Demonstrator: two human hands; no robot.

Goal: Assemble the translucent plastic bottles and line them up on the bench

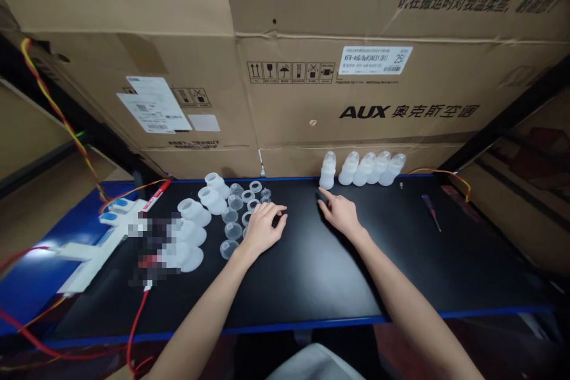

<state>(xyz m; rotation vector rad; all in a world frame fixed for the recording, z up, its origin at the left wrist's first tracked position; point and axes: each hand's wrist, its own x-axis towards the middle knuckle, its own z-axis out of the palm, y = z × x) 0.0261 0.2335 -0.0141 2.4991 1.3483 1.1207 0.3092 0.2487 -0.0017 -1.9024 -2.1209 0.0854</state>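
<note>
My left hand (265, 227) is over the right side of a group of clear domed caps (233, 230) and translucent rings (248, 196); its fingers partly hide some of them, and whether it touches any cannot be made out. My right hand (339, 211) has its index finger extended towards the base of a white bottle with a clear cap (328, 171), with its thumb apart and nothing held. Several more capped bottles (367, 169) stand in a row to the right of that one. Open white bottle bodies (192, 211) stand left of the caps.
Cardboard (294, 124) walls off the back of the black table (312, 285). A screwdriver (430, 211) lies at the right. On the left are a white power strip (100, 243), a red marker (157, 195) and red and yellow wires (66, 119).
</note>
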